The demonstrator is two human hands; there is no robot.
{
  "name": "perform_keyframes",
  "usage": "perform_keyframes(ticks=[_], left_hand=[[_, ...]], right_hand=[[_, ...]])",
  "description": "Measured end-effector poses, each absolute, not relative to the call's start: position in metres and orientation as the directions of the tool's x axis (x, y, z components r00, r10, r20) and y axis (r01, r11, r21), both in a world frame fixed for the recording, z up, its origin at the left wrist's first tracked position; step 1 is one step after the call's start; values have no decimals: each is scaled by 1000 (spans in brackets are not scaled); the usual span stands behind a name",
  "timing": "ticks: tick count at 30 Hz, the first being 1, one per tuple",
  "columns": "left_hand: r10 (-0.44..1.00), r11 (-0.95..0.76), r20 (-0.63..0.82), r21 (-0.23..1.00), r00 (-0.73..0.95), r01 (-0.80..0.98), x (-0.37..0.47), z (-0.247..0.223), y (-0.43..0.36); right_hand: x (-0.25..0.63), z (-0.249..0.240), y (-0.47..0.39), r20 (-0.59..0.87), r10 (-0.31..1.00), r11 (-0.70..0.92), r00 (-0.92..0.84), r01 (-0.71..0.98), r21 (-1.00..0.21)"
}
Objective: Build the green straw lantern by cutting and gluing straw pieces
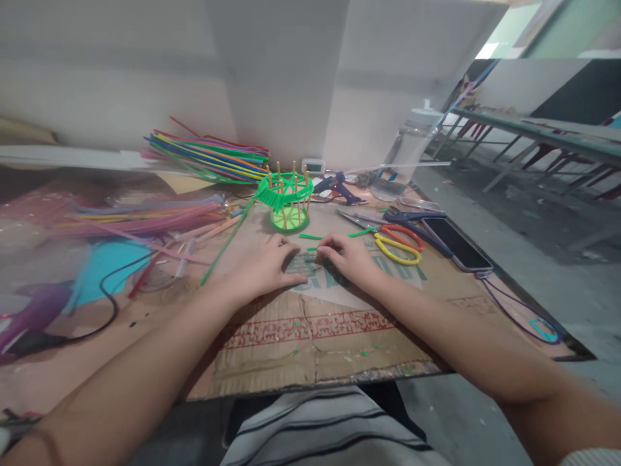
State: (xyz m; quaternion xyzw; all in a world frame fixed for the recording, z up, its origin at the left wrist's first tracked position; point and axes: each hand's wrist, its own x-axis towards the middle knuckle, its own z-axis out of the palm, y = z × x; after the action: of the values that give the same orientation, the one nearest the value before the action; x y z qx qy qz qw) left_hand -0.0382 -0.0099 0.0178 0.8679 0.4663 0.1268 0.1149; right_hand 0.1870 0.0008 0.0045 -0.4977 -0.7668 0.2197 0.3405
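My left hand point(269, 266) rests on the printed sheet over the cardboard, its thumb and fingers apart with nothing between them. Opposite it, my right hand point(350, 257) has its fingertips pinched on a short green pipe cleaner piece point(311, 249). Just beyond lies another green pipe cleaner length point(310, 237). Behind the hands stands a small round frame point(290, 219) with a green base, upright wooden sticks and green pipe cleaner wound near its top; a long green strand point(228, 249) trails from it past my left hand. Scissors point(398, 243) with red and yellow handles lie right of my right hand.
Bundles of coloured pipe cleaners point(208, 155) lie at the back left. A glue gun point(338, 188), a water bottle point(407, 152), pliers point(422, 226) and a phone point(457, 244) are along the right side. A purple glue gun point(41, 317) with a black cord sits left.
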Motion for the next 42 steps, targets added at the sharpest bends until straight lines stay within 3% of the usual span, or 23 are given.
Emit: perform_keyframes(ticks=[6, 13, 16, 19, 21, 30, 34, 42], left_hand=[[855, -503, 99, 397, 509, 768, -36, 10, -2], [877, -466, 103, 428, 470, 774, -30, 11, -3], [890, -420, 108, 570, 442, 707, -25, 10, -8], [911, -327, 126, 801, 393, 501, -20, 7, -12], [923, -277, 130, 877, 361, 392, -17, 6, -14], [949, -224, 104, 887, 298, 404, -11, 15, -23], [964, -98, 7, 940, 267, 328, -9, 18, -25], [960, -104, 47, 975, 275, 195, -7, 6, -22]], right_hand=[[185, 8, -2, 276, 914, 402, -296, 583, -706], [183, 3, -1, 311, 880, 475, -360, 632, -613], [183, 3, -1, 339, 858, 513, -386, 630, -582], [186, 6, -2, 411, 847, 530, -338, 612, -588], [188, 9, -3, 457, 834, 543, -309, 605, -582], [187, 13, -8, 481, 802, 587, -353, 614, -528], [188, 16, -8, 501, 788, 594, -359, 657, -464], [191, 19, -9, 483, 775, 609, -408, 687, -396]])
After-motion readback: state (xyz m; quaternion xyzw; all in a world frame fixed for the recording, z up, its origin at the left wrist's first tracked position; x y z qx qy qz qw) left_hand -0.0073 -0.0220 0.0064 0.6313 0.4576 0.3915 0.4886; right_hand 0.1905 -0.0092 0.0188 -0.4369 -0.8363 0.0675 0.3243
